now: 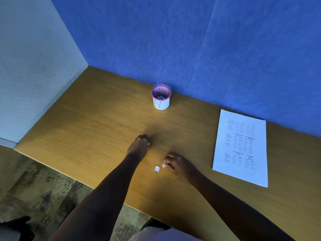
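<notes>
White paper piece [157, 168] flat beside pinched scrap [163, 165], another scrap [148, 144] beyond

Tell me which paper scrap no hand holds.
The free scrap on the table, beside the right hand; the left hand and the right each pinch one.

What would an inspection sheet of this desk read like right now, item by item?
Surface: wooden desk, light-brown grain.
Job's things: first scrap, white, at the left fingertips; second scrap, white, in the right fingers; loose scrap lying on the desk just left of the right hand; mesh cup, pink rim, white label, upright near the back, small bits inside.
Clutter: printed sheet lying flat at the right.
Grips: left hand curled, pinches the first scrap; right hand pinches the second scrap.
Cables: nothing seen.
Surroundings: blue partition behind, pale panel at the left, mottled floor below.
</notes>
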A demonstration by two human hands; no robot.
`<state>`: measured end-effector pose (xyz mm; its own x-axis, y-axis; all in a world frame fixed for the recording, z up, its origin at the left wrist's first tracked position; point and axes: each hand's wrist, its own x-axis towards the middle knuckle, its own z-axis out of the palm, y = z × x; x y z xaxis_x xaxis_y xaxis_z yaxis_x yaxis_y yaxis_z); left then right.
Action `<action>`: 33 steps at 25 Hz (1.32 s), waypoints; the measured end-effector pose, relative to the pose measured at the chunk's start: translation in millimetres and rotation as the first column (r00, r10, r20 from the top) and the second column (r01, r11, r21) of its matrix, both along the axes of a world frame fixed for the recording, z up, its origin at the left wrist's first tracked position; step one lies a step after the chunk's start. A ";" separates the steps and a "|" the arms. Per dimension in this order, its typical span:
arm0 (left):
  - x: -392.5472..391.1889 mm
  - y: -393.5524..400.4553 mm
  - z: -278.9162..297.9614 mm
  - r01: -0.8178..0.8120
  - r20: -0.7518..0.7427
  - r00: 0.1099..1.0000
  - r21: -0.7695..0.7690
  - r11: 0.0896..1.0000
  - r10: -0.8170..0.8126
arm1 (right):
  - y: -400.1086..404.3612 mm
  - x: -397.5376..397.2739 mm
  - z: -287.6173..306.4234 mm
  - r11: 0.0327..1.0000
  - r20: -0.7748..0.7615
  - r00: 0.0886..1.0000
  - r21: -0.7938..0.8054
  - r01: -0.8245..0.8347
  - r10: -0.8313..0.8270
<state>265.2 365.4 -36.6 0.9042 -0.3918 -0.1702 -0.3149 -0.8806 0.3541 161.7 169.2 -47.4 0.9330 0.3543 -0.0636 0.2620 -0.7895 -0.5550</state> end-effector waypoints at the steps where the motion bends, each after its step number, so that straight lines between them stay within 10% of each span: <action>1: 3.3 -0.5 -0.2 -0.034 -0.023 0.999 -0.031 0.999 0.034 | 0.3 2.4 0.1 0.995 -0.052 0.995 0.058 0.082 -0.079; 6: 22.6 -10.0 9.8 -0.272 -0.207 0.951 -0.196 0.942 0.231 | -9.6 20.1 6.6 0.660 -0.427 0.748 0.366 0.657 -0.508; 12: 77.3 -50.8 58.1 -0.404 -0.157 0.912 -0.511 0.759 0.379 | -20.0 40.3 2.8 0.435 -0.559 0.620 0.442 0.785 -0.551; 16: 142.4 -84.6 100.6 -0.375 -0.127 0.918 -0.593 0.713 0.377 | -18.3 45.4 8.0 0.375 -0.568 0.610 0.484 0.790 -0.552; 24: 184.7 -84.8 96.2 -0.172 0.020 0.981 -0.376 0.911 0.193 | -32.4 56.7 13.1 0.355 -0.534 0.596 0.490 0.796 -0.600; 29: 156.7 -74.6 96.2 -0.122 0.055 0.982 -0.536 0.836 0.179 | -30.6 58.5 9.8 0.314 -0.574 0.578 0.497 0.809 -0.580; 33: 110.0 -57.8 84.1 0.332 0.219 0.937 -0.322 0.887 -0.271 | -23.3 60.4 11.0 0.331 -0.587 0.585 0.489 0.807 -0.559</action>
